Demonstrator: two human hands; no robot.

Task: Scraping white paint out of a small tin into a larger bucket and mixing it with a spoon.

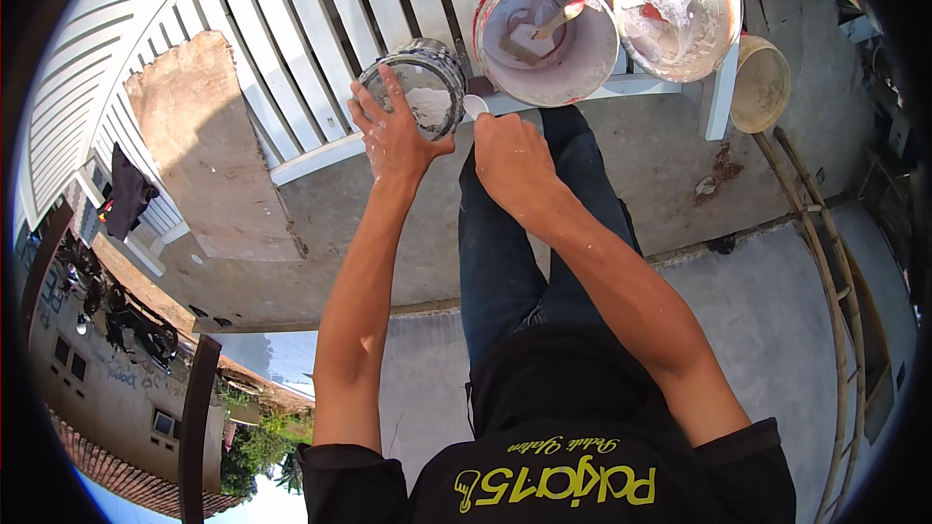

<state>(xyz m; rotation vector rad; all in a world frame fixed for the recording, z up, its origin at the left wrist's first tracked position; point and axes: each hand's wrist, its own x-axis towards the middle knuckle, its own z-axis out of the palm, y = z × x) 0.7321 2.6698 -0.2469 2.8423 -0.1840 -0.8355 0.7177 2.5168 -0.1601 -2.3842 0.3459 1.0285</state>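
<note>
My left hand (393, 136) is against the near left side of a small round tub (453, 73) with a dark, paint-smeared rim. Its fingers are spread over the edge, with the thumb stuck out to the right. White powder or paste (427, 105) lies inside the tub. Closed in a fist, my right hand (515, 160) grips a small white spoon (475, 105), its bowl just beside the tub's right edge. Beyond that hand stands a paint-stained bucket (600, 58) with a paintbrush (563, 16) inside; whitish material covers its bottom.
The tub and bucket stand on a white slatted bench (320, 157). A second bucket (714, 39), smeared white, is at its right end. Farther right are a yellowish bucket (760, 102) and a bamboo ladder (825, 272). A plywood board (209, 165) leans at the left.
</note>
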